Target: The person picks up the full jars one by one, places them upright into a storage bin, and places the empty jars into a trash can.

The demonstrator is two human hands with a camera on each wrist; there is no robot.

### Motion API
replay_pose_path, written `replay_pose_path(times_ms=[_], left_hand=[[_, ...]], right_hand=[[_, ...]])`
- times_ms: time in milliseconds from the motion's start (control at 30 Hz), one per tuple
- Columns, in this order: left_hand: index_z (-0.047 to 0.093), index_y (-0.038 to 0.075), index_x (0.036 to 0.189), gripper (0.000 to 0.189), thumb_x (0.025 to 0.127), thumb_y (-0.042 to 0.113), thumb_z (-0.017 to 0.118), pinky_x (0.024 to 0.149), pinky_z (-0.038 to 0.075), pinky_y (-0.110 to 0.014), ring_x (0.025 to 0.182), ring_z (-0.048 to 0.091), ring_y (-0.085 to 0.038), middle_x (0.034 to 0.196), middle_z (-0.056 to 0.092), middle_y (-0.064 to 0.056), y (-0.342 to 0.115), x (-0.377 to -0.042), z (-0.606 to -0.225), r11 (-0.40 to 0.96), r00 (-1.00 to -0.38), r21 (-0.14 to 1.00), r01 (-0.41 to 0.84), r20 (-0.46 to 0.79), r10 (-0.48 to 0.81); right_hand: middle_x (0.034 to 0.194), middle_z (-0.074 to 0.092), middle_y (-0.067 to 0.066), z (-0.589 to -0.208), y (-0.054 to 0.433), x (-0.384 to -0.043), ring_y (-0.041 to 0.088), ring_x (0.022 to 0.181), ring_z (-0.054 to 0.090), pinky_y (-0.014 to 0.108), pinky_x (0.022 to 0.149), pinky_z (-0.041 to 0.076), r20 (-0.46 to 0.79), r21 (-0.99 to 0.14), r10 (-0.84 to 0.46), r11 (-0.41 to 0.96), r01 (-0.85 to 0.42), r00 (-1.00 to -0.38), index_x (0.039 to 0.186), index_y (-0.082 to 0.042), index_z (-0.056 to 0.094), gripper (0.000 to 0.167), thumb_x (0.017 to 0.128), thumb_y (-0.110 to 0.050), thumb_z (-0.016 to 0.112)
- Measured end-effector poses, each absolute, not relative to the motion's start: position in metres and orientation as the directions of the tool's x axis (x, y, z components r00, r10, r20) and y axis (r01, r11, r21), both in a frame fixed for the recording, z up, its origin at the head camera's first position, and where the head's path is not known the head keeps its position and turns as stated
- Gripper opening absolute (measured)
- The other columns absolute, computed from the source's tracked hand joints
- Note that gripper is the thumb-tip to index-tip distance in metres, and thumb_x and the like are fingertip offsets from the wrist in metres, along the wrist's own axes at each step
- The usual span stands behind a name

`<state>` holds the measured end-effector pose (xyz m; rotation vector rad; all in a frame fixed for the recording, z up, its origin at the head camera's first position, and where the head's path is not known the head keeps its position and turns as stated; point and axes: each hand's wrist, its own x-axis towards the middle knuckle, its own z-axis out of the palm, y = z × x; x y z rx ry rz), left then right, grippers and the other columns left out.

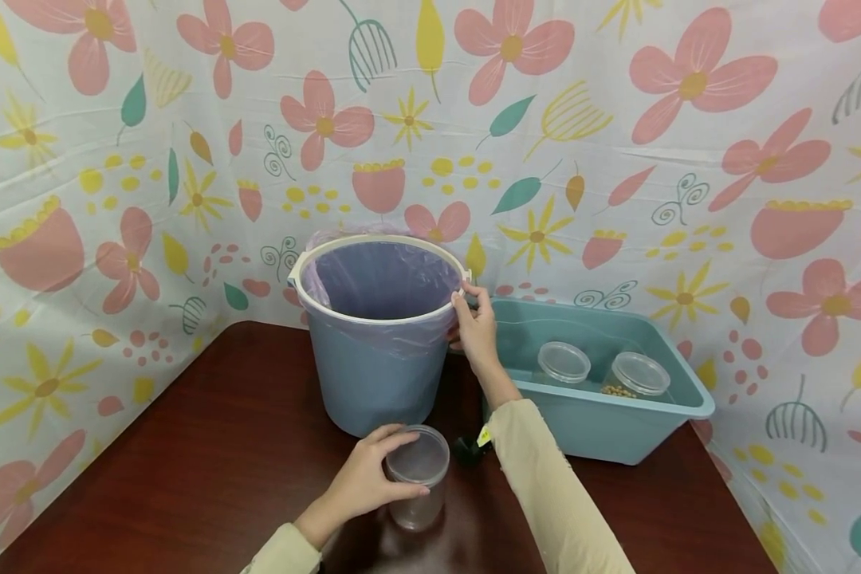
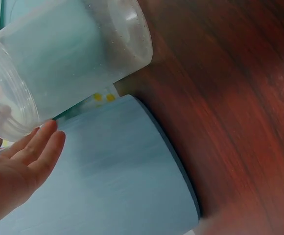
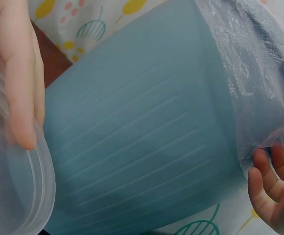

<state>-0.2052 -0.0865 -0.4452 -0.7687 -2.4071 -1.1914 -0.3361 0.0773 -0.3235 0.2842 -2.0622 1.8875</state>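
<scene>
A blue-grey trash can (image 1: 380, 375) with a white rim ring stands on the table, lined with a thin translucent purple bag (image 1: 409, 339) folded over its edge. At the right side of that rim, my right hand (image 1: 476, 327) grips the edge, thumb on top; in the right wrist view its curled fingers (image 3: 264, 186) are against the bag. In front of the can, my left hand (image 1: 366, 474) holds a clear plastic jar (image 1: 419, 510) near its top, thumb on one side and fingers on the other. No contents show in the jar (image 2: 78, 63).
On the right sits a teal plastic bin (image 1: 581, 414) containing two lidded clear jars; one (image 1: 638, 375) has small tan pieces inside, the other (image 1: 564, 363) stands left of it. A small black object (image 1: 468, 451) lies near the right sleeve. Floral cloth surrounds the dark wooden table (image 1: 186, 462).
</scene>
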Motion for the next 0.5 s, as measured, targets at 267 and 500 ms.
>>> replay_pose_path(times_ms=[267, 500], left_hand=[[0.064, 0.013, 0.110, 0.062, 0.060, 0.048, 0.078, 0.076, 0.047, -0.033, 0.101, 0.054, -0.020, 0.113, 0.054, -0.006, -0.088, -0.207, -0.443, 0.471, -0.767, 0.616, 0.631, 0.585, 0.263], [0.064, 0.014, 0.110, 0.062, 0.059, 0.046, 0.079, 0.077, 0.047, -0.034, 0.102, 0.052, -0.020, 0.114, 0.053, -0.005, -0.090, -0.207, -0.433, 0.462, -0.768, 0.626, 0.628, 0.595, 0.237]], right_hand=[[0.052, 0.051, 0.005, -0.323, 0.077, -0.336, 0.017, 0.040, 0.050, 0.034, 0.038, 0.042, 0.355, -0.932, 0.065, 0.104, -0.347, -0.933, 0.127, -0.010, 0.046, 0.041, 0.091, -0.030, 0.049], [0.053, 0.052, 0.009, -0.322, 0.078, -0.335, 0.015, 0.039, 0.049, 0.036, 0.039, 0.043, 0.347, -0.935, 0.070, 0.107, -0.339, -0.935, 0.127, -0.011, 0.046, 0.041, 0.091, -0.031, 0.049]])
